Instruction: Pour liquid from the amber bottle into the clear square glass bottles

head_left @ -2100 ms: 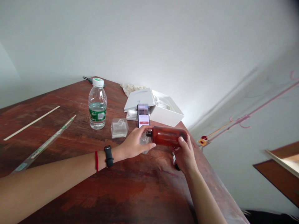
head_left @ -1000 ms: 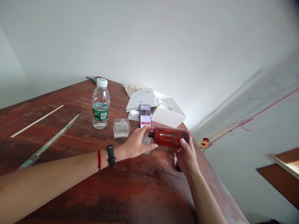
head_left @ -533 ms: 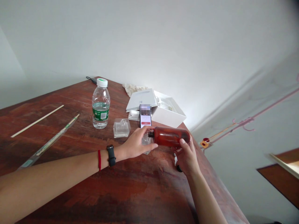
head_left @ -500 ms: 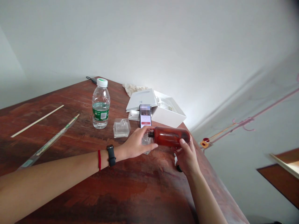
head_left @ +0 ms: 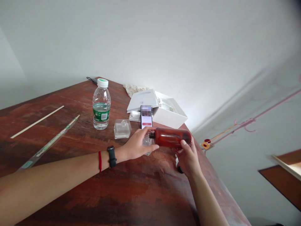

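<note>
An amber plastic bottle [head_left: 171, 137] lies sideways in the air above the table, its bare threaded neck pointing left. Around its base end, my right hand [head_left: 189, 153] is closed, thumb on the near side. My left hand [head_left: 138, 141] spans the neck end, with thumb and forefinger at opposite sides of the bottle's shoulder. Behind the neck, partly covered by my left hand, is a clear plastic piece [head_left: 148, 141]. A small black round object [head_left: 180, 169] and a white item [head_left: 176, 160] show beside my right hand, partly hidden by it.
A water bottle [head_left: 101, 110] stands left of a clear plastic container [head_left: 122, 129]. Behind my hands are a lit phone [head_left: 146, 121], an open white box [head_left: 169, 117] and its lid [head_left: 142, 99]. A thin stick [head_left: 37, 122] and wrapped chopsticks [head_left: 51, 142] lie at left.
</note>
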